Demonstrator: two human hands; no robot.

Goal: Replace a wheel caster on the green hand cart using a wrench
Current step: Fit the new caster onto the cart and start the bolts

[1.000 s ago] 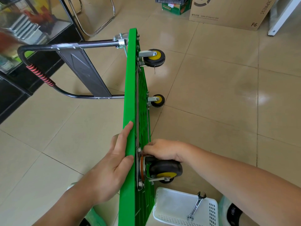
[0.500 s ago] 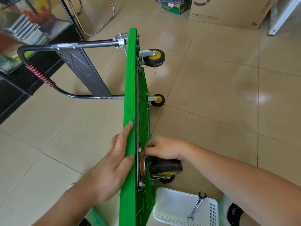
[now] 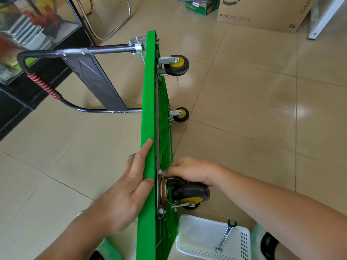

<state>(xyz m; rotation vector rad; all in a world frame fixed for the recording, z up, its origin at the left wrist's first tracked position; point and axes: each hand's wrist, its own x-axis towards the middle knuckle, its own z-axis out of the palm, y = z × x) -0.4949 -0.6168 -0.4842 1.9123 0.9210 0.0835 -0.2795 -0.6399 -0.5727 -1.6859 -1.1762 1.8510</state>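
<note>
Green plastic hand cart deck (image 3: pixel 149 128) stands on its long edge on the tiled floor, running 12 to 6 o'clock. Left hand (image 3: pixel 129 190): fingers straight, together, pressed flat on the deck's upper edge. Right hand (image 3: pixel 189 171): fingertips pinch a small steel bolt (image 3: pixel 160 172) at the mount plate of the near black, yellow-hubbed caster (image 3: pixel 189 194), just past centre toward 6 o'clock. Steel open-end wrench (image 3: pixel 226 234) lies in the white plastic basket (image 3: pixel 199 241) at 5 o'clock.

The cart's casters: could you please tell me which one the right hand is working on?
The nearest caster, beside the white basket: the right hand pinches a bolt on its plate. The middle caster and far caster are untouched.
</note>
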